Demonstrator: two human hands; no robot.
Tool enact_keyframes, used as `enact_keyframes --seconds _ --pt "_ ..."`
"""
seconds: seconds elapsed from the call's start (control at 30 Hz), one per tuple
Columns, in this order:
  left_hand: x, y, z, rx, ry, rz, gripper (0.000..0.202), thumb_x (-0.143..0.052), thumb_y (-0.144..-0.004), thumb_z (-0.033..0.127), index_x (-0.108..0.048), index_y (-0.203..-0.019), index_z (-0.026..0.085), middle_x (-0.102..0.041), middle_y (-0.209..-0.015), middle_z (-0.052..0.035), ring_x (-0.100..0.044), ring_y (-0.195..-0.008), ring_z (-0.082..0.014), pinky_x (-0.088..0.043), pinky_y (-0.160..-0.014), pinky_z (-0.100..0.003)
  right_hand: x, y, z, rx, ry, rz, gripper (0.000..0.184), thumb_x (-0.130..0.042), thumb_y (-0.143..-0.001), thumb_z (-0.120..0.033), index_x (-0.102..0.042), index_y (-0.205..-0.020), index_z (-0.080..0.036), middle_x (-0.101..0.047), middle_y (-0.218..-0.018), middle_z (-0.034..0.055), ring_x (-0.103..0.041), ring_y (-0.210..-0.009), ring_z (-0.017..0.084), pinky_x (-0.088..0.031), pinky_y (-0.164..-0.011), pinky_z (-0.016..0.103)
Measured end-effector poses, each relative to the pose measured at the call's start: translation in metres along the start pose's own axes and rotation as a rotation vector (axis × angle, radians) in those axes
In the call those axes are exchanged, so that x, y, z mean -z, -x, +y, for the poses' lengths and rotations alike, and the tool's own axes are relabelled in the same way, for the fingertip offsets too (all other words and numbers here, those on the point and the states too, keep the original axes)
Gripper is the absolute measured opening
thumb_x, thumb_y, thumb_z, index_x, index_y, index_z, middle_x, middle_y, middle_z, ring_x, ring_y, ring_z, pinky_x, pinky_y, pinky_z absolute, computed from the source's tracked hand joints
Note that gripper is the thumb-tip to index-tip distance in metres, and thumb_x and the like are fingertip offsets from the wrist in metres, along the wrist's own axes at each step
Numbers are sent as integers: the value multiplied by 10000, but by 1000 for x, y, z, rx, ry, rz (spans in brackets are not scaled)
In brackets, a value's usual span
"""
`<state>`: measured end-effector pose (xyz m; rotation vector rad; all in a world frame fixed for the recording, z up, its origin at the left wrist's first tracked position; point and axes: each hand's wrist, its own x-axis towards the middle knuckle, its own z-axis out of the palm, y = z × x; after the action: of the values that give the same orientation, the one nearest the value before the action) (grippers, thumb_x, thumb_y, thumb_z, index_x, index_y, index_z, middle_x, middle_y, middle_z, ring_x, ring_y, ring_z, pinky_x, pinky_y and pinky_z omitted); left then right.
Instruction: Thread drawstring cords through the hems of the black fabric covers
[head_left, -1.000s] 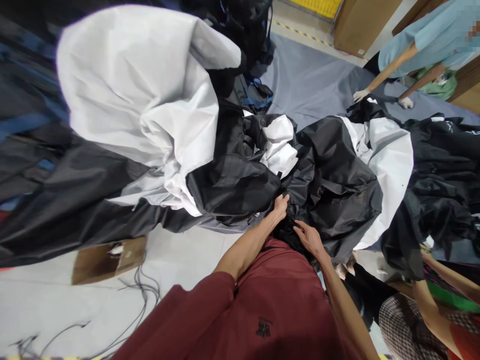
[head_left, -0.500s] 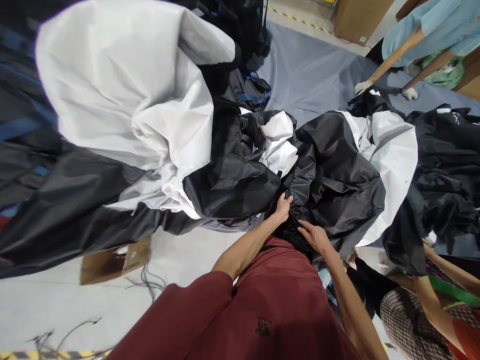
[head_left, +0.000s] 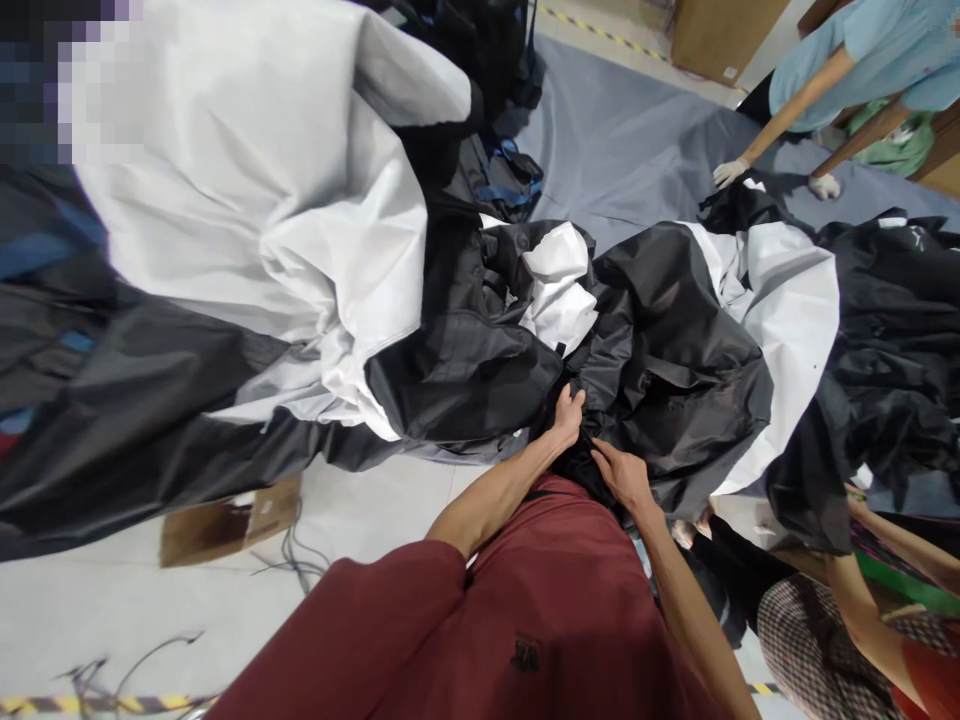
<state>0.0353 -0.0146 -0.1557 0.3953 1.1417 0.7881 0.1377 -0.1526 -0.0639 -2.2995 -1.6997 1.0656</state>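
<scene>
Head view, left hand (head_left: 570, 415) closed, gripping black fabric (head_left: 575, 463)

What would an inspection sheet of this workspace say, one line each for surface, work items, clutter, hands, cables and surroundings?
Surface: grey cloth, largely covered by heaped fabric in front.
Work items: black fabric, creased and bunched; crumpled white piece just beyond the hands.
Clutter: large white sheet heaped at left; cardboard box on the floor.
Hands: left hand grips black fabric; right hand has fingertips at it, grip unclear.
Cables: loose dark cables on the floor by the box, more at lower left.
Surroundings: co-worker's gloved hands at dark fabric across the cloth; another person at right; striped tape on the floor.
</scene>
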Motion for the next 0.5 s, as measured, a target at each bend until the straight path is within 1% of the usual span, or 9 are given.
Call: enact_keyframes --seconds 0.07,0.1,0.2,0.23,0.33,0.43,0.5 --pt "0 -1 -1 -5 2 -3 373 -771 -925 285 -679 -1276 202 -774 -1264 -138 -727 -1159 -239 -566 -1046 -374 -1 4 2 1 -41 -2 449 -526 -1098 -462 -697 -1481 -302 -790 -1334 76 -785 -1164 270 -586 -1044 382" --pt "0 -1 -2 -4 0 -2 360 -780 -918 285 -684 -1253 198 -779 -1244 -140 -734 -1138 -241 -570 -1036 -376 -1 6 4 3 -70 -9 446 -542 -1089 -467 -705 -1469 -299 -801 -1306 69 -790 -1146 265 -592 -1034 374" --pt "-1 -3 -3 -13 -5 10 343 -760 -930 265 -676 -1255 198 -779 -1254 -129 -731 -1149 -236 -565 -1044 -367 -1 10 8 -2 -166 -19 474 -545 -1082 -489 -702 -1471 -268 -833 -1201 62 -802 -1103 252 -613 -994 354" --pt "-2 -3 -3 -18 -7 16 341 -747 -940 260 -671 -1267 198 -777 -1271 -128 -724 -1169 -236 -561 -1052 -363 -3 11 8 -8 -194 -14 491 -529 -1088 -496 -689 -1486 -257 -832 -1206 68 -799 -1121 252 -615 -994 354" --pt "-5 -5 -4 -33 -15 40 373 -727 -963 260 -656 -1323 190 -757 -1332 -144 -696 -1243 -252 -545 -1082 -370 -10 11 5 -28 -252 18 513 -498 -1097 -499 -667 -1509 -245 -798 -1311 88 -766 -1225 254 -604 -1034 359" --pt "-6 -5 -6 -46 -26 61 457 -739 -965 283 -630 -1398 187 -735 -1377 -164 -664 -1310 -277 -520 -1122 -396 -15 8 1 -39 -274 44 491 -524 -1086 -498 -693 -1477 -254 -771 -1372 86 -750 -1260 254 -589 -1072 365" --pt "-6 -4 -8 -53 -38 68 493 -747 -963 308 -619 -1426 195 -726 -1394 -163 -655 -1323 -280 -501 -1148 -406 -16 6 -1 -40 -277 55 476 -535 -1083 -498 -707 -1460 -265 -768 -1381 80 -747 -1265 252 -584 -1082 366"
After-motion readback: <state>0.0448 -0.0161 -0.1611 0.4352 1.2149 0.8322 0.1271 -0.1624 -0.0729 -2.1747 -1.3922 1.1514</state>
